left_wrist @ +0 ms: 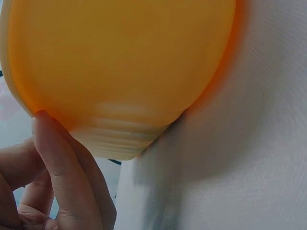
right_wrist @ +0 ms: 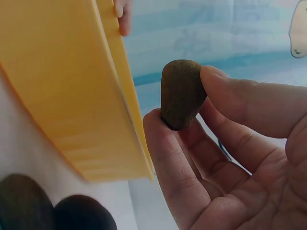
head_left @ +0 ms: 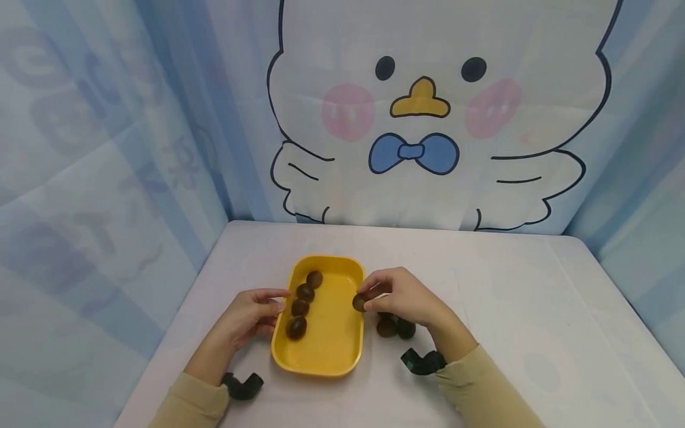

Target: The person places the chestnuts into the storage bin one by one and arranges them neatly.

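Note:
A yellow tray (head_left: 332,351) stands on the table, with several dark brown pebbles (head_left: 300,307) in a row along its left side. My left hand (head_left: 251,312) holds the tray by its left rim, fingertips at the edge; the left wrist view shows the fingers (left_wrist: 53,143) against the outer wall. Between thumb and fingers, my right hand (head_left: 398,297) pinches a smooth brown pebble (right_wrist: 182,93) at the tray's right rim. Under that hand, more pebbles (head_left: 387,327) lie on the table beside the tray, partly hidden.
Dark wrist straps (head_left: 243,386) hang at both cuffs. A white cloth covers the table (head_left: 508,297). Behind and at the sides hang curtains (head_left: 107,178), the back one printed with a cartoon bird.

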The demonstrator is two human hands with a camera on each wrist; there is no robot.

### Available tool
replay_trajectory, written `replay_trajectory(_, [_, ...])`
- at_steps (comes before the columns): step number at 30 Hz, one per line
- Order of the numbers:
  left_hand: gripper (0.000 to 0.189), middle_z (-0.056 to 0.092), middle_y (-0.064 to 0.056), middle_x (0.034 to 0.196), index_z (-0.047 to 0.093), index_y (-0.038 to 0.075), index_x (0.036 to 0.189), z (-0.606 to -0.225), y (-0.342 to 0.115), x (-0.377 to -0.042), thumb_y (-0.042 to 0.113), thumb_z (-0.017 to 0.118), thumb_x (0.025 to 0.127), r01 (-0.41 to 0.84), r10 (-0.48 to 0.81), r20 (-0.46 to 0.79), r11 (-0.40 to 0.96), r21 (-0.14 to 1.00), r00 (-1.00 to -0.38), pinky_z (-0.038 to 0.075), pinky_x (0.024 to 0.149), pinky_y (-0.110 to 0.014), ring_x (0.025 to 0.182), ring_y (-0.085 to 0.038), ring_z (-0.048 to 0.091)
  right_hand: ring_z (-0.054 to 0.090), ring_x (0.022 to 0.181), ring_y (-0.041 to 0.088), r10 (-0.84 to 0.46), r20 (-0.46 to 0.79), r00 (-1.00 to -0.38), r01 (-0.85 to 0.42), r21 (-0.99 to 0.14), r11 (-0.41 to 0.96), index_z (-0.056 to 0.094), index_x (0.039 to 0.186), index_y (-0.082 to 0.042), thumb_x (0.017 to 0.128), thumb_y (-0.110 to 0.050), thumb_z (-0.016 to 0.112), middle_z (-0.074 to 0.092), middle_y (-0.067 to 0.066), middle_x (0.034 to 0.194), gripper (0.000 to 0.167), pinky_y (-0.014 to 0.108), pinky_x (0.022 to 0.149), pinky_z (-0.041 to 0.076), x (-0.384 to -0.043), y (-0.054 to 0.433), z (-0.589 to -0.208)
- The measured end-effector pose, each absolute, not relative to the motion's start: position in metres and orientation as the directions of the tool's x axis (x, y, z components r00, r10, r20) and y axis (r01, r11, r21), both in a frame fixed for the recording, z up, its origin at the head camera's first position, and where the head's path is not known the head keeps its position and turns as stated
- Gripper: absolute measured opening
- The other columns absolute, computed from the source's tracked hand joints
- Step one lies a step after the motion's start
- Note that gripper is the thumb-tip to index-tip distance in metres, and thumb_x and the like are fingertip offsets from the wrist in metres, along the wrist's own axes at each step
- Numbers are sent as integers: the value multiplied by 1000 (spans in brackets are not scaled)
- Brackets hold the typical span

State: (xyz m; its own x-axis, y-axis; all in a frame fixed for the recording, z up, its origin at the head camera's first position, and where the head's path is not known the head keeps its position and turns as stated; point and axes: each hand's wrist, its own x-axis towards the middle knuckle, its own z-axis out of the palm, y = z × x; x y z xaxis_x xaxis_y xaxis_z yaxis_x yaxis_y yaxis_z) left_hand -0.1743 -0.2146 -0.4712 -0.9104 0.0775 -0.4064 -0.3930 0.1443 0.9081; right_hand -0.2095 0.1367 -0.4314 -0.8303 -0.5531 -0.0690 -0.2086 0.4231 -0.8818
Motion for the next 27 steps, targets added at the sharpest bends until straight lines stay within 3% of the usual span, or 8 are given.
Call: replay_trajectory(27, [44, 74, -6, 94, 70, 9, 143, -471, -215, -176, 17, 76, 100, -401, 72, -415, 150, 904, -907, 63, 63, -25, 69, -18, 69, 74, 103, 13, -658, -142, -740, -258, -843, 472, 80, 109, -24, 94, -12, 81, 80, -8, 107, 19, 38, 100, 63, -220, 75, -417])
